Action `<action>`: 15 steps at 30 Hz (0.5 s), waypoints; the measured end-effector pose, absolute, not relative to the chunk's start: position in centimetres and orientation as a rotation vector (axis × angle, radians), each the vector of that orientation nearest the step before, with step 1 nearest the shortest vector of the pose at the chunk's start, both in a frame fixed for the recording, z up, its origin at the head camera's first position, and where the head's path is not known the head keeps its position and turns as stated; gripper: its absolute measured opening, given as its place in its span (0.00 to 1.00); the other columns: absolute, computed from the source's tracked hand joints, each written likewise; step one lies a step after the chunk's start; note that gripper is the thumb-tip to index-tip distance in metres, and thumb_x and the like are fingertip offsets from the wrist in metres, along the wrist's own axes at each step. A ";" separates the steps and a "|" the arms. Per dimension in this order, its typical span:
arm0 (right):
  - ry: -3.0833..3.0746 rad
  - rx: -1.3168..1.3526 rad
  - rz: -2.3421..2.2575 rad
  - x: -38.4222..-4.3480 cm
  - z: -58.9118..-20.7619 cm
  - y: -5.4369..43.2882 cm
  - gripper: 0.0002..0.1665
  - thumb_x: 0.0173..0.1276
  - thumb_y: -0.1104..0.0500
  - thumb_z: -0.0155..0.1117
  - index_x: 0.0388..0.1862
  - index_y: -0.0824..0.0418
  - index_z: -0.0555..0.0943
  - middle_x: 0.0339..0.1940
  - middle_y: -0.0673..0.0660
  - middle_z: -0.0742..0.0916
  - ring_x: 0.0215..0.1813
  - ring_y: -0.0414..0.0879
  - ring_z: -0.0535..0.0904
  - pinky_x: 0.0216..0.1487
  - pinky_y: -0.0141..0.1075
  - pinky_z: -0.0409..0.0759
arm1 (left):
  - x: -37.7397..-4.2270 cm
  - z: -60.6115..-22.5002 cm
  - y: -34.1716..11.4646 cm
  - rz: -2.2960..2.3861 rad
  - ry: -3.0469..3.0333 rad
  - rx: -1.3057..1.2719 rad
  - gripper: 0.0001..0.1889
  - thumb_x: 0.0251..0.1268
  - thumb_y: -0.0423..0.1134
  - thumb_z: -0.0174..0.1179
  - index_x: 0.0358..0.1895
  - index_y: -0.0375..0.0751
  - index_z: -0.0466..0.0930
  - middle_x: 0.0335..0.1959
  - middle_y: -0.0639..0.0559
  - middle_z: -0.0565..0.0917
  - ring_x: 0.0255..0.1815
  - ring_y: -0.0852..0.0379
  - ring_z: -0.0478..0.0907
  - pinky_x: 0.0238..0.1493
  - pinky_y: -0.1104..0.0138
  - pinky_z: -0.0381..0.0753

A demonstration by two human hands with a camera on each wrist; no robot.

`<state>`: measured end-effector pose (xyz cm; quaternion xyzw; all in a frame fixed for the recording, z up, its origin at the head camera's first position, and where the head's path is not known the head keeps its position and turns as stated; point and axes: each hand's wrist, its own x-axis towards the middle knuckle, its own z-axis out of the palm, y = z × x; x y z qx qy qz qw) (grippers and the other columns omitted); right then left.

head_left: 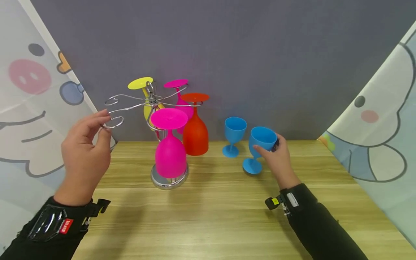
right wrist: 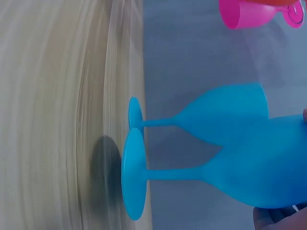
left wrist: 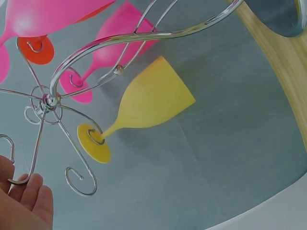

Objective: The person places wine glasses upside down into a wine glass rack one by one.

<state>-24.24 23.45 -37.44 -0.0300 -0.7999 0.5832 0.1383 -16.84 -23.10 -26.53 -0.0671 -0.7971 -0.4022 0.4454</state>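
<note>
A chrome stemware rack (head_left: 151, 97) with curled wire arms carries several plastic goblets upside down. Its yellow goblet (left wrist: 153, 96), orange goblet (head_left: 195, 133), front pink goblet (head_left: 170, 155) and rear pink goblet (left wrist: 125, 36) hang by their feet. My left hand (head_left: 86, 144) pinches the curled end of one bare arm between thumb and fingers. At the right, my right hand (head_left: 277, 155) grips a blue goblet (right wrist: 254, 163) round its bowl, upright, its foot just above the tabletop with a shadow beside it. A second blue goblet (head_left: 235, 130) stands upright to its left.
The rack's round chrome base (head_left: 167, 184) rests on the wooden table (head_left: 208, 216). A grey wall panel (head_left: 247, 54) rises behind, and cartoon-printed panels (head_left: 373, 119) flank both sides. Another bare curled arm (left wrist: 86, 182) extends toward the left.
</note>
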 end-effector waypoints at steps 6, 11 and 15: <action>-2.335 -0.023 1.670 -23.2 -37.5 23.0 0.60 0.66 0.45 0.76 0.83 0.64 0.50 0.79 0.67 0.65 0.79 0.64 0.60 0.75 0.61 0.62 | -16.6 -26.8 -22.6 -1.011 -1.966 -0.170 0.15 0.73 0.28 0.55 0.57 0.35 0.86 0.62 0.54 0.83 0.66 0.64 0.75 0.68 0.71 0.72; -2.337 -0.003 1.710 -22.3 -37.3 22.7 0.61 0.65 0.46 0.77 0.83 0.63 0.50 0.80 0.67 0.64 0.81 0.63 0.58 0.76 0.61 0.61 | -16.6 -26.9 -22.4 -0.994 -1.965 -0.190 0.15 0.74 0.29 0.54 0.58 0.34 0.85 0.63 0.56 0.83 0.66 0.63 0.75 0.68 0.70 0.72; -2.353 0.028 1.771 -21.7 -37.3 22.4 0.60 0.65 0.47 0.78 0.83 0.62 0.51 0.80 0.65 0.64 0.81 0.61 0.58 0.76 0.59 0.61 | -16.6 -26.9 -22.4 -0.980 -1.951 -0.207 0.14 0.74 0.29 0.55 0.56 0.33 0.86 0.62 0.55 0.84 0.65 0.63 0.76 0.67 0.70 0.73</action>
